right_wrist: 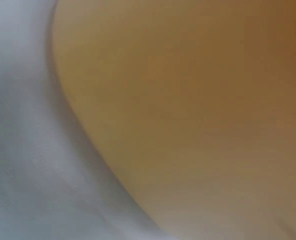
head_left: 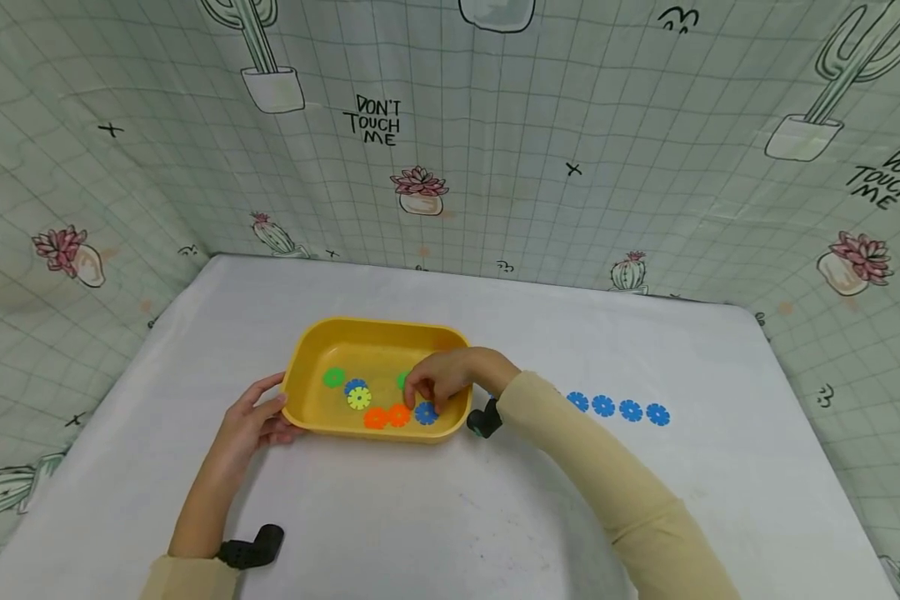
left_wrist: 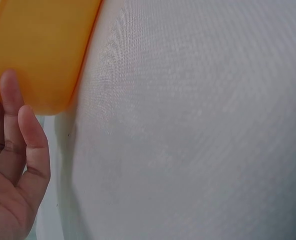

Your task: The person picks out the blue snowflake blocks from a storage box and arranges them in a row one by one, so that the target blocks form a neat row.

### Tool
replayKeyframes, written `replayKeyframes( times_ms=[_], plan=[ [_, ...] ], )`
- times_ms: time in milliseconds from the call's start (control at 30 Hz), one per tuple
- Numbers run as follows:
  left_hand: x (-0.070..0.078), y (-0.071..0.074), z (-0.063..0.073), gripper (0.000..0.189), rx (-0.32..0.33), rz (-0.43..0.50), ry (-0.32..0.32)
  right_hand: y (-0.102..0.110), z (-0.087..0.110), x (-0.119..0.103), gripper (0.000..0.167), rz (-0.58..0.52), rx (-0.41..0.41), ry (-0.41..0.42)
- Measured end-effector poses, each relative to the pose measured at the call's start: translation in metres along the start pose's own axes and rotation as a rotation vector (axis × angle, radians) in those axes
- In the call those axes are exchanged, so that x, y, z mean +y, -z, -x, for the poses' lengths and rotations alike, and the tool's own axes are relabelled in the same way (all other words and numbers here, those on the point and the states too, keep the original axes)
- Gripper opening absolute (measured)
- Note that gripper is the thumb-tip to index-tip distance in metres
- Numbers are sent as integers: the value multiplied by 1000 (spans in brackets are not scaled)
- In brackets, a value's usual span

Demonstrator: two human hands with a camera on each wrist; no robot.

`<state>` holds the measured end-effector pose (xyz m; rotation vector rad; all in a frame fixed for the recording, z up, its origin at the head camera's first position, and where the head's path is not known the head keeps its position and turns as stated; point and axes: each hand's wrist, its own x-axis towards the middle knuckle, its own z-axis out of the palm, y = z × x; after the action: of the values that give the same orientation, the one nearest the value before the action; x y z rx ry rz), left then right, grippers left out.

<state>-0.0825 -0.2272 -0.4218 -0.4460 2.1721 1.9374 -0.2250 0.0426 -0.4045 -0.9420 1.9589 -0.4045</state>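
A yellow plastic tray (head_left: pixel 390 333) lies on the white table, holding several small notched discs. My left hand (head_left: pixel 251 417) grips the tray's left end, its thumb by the rim and other fingers lower at the outer wall. The left wrist view shows that hand's fingers (left_wrist: pixel 35 135) against the tray wall (left_wrist: pixel 42 55). Over the tray's right part, my right hand (head_left: pixel 446 375) reaches down with bent fingers close around a blue disc (head_left: pixel 426 413). Two orange discs (head_left: pixel 376 418), a yellow disc (head_left: pixel 359 398) and a green disc (head_left: pixel 334 377) lie nearby. The right wrist view is blurred.
A row of blue discs (head_left: pixel 631 410) lies on the table to the right, partly hidden behind my right forearm. Another green disc (head_left: pixel 402 380) is half covered by the right hand. Patterned cloth (head_left: pixel 495 167) hangs behind and beside the table.
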Motion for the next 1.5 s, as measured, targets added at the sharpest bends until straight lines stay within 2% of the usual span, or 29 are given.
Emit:
replayKeyframes(
  times_ms=[267, 667, 1067, 1500],
  plan=[
    [0, -1, -1, 48, 0, -19, 4, -7, -2, 0, 35, 97, 23, -6],
    [1, 0, 0, 47, 0, -17, -6, -12, -3, -1, 28, 123, 54, 32],
    [2, 0, 0, 48, 3, -28, 6, -16, -4, -2, 27, 157, 52, -1],
    [2, 1, 0, 49, -10, -26, 14, -19, -3, -1, 23, 216, 132, 33]
  ],
)
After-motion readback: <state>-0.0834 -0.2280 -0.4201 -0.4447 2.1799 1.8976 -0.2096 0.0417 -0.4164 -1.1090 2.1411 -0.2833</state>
